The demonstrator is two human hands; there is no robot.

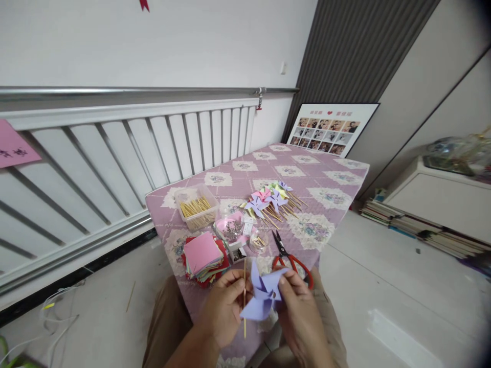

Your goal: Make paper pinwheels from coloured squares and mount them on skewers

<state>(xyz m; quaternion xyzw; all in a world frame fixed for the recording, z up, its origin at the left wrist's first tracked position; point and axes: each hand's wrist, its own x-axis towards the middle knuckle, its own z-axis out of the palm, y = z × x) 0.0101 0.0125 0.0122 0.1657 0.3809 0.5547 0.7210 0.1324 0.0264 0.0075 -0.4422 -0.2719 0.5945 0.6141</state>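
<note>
the left hand (227, 305) pinches a thin wooden stick (244, 329); the right hand (301, 313), nearly closed, grips a lilac folded-paper pinwheel (264, 292) beside it. joining seems the step; next calls for careful aligning. beyond the hands lie red-handled metal scissors (283, 251), then coloured paper pinwheels on sticks (276, 201).

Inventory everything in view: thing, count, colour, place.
Held pinwheel: one, lavender, front.
Held stick: one, tan, front.
Other pinwheels: several, lavender, pink, green, table centre.
Stick box: one, clear, table left.
Paper stack: one, multicoloured, near left.
Metal bits: many, silver, beside paper.
Cup: one, clear, left of scissors.
Scissors: one, red handles, table right.
Tablecloth: one, mauve, on table.
Radiator: one, white, left wall.
Note: one, pink, on radiator.
Photo board: one, white, beyond table.
Books: several, mixed, at right.
Left grip: one, bare, on stick.
Right grip: one, bare, on pinwheel.
</note>
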